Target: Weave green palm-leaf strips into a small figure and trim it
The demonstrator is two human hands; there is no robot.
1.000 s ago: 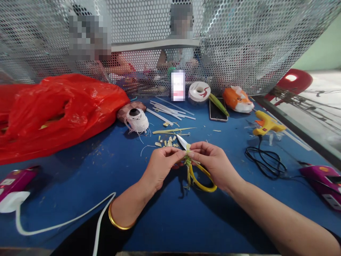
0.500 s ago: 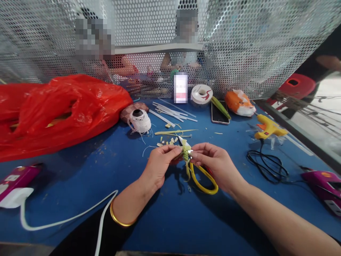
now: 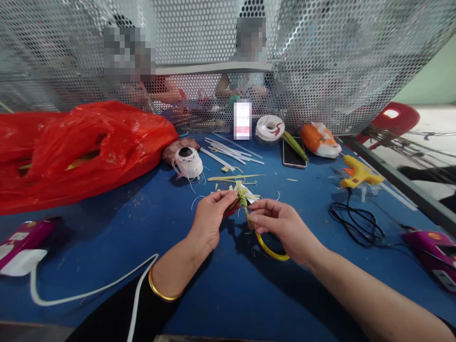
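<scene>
My left hand [image 3: 213, 213] pinches a small green woven piece [image 3: 242, 198] between thumb and fingers. Close beside it, my right hand [image 3: 276, 221] has its fingers pressed together on the thin strand [image 3: 248, 216] that hangs from the woven piece. Scissors with a yellow handle [image 3: 272, 251] lie under my right hand, mostly covered by it. Pale cut scraps and a white pointed piece [image 3: 252, 194] are just behind the fingers. Long yellow-green strips [image 3: 231, 178] lie farther back on the blue table [image 3: 221, 294].
A red bag [image 3: 117, 142], white thread [image 3: 188, 164], white sticks [image 3: 228, 149], a ribbon spool [image 3: 270, 127], a dark phone [image 3: 294, 154] and an orange packet [image 3: 320, 140] line the back. Right: yellow glue gun [image 3: 359, 172], black cable. A white cable [image 3: 96, 290] crosses at left.
The green woven piece has shifted slightly left with my left hand. My right hand has moved down from the woven piece to the strand below it.
</scene>
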